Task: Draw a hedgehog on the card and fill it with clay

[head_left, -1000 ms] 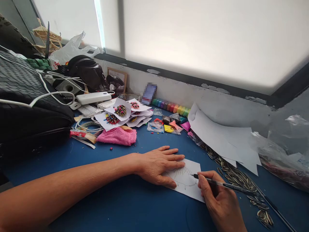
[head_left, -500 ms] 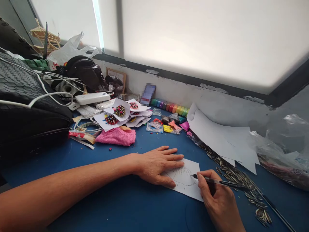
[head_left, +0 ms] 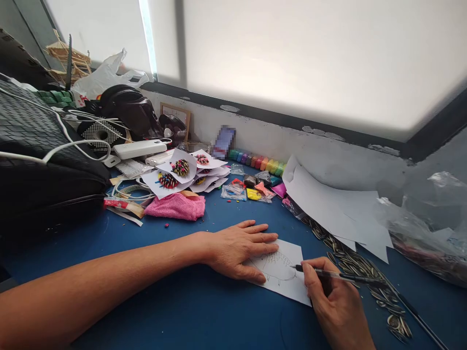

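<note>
A small white sheet of paper (head_left: 292, 290) lies on the blue table. On it is a line drawing of a rounded animal with short legs and rows of small marks across its body. My left hand (head_left: 239, 250) rests flat with fingers spread over the paper's left part, covering some of the drawing. My right hand (head_left: 337, 304) grips a black pen (head_left: 328, 273), its tip at the right part of the drawing. Just right of that hand, striped sunflower seeds (head_left: 350, 262) are strewn on the table.
Large white sheets (head_left: 328, 204) and a plastic bag (head_left: 430, 238) lie at right. Behind are bright clay packets (head_left: 255, 193), a pink cloth (head_left: 177, 206) and paper cards with colourful seed figures (head_left: 180, 167). A black woven bag (head_left: 47, 165) stands at left; a thin rod (head_left: 419, 318) lies lower right.
My right hand and the pen have shifted slightly right, the tip moving a little right and down over the drawing. My left hand stays put.
</note>
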### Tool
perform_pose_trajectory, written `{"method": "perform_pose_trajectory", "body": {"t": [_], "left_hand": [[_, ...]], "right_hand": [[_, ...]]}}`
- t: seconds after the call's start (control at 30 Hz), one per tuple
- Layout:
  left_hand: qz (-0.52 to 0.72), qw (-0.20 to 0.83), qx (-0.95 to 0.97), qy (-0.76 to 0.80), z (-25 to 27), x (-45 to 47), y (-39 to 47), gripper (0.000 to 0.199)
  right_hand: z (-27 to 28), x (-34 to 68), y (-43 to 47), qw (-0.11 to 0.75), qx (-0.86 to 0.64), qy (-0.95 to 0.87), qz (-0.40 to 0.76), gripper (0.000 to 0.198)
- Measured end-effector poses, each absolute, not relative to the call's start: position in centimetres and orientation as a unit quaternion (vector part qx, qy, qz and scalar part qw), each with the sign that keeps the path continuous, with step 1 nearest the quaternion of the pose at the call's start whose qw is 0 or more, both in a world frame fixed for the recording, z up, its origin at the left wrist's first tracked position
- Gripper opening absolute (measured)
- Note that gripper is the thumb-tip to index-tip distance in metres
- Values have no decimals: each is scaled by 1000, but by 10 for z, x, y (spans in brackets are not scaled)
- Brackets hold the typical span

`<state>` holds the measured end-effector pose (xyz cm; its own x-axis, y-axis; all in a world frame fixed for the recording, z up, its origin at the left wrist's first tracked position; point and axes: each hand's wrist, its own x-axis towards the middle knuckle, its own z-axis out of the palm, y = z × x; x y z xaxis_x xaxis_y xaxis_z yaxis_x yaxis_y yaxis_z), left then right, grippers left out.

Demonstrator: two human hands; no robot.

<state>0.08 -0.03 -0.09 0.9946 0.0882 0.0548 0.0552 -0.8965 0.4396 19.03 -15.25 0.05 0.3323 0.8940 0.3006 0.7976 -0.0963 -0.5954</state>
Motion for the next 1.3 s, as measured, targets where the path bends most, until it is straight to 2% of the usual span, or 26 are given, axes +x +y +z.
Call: {"method": "perform_pose_trajectory", "body": {"t": [0.47, 1.3], "left_hand": [[41, 229, 972, 37, -1, 2, 0, 72], [43, 229, 972, 34, -2, 1, 0, 73]], "right_hand": [[-9, 202, -157, 312, -742, -588, 87, 37], [-3, 198, -156, 327, -747, -577, 55, 36]]}}
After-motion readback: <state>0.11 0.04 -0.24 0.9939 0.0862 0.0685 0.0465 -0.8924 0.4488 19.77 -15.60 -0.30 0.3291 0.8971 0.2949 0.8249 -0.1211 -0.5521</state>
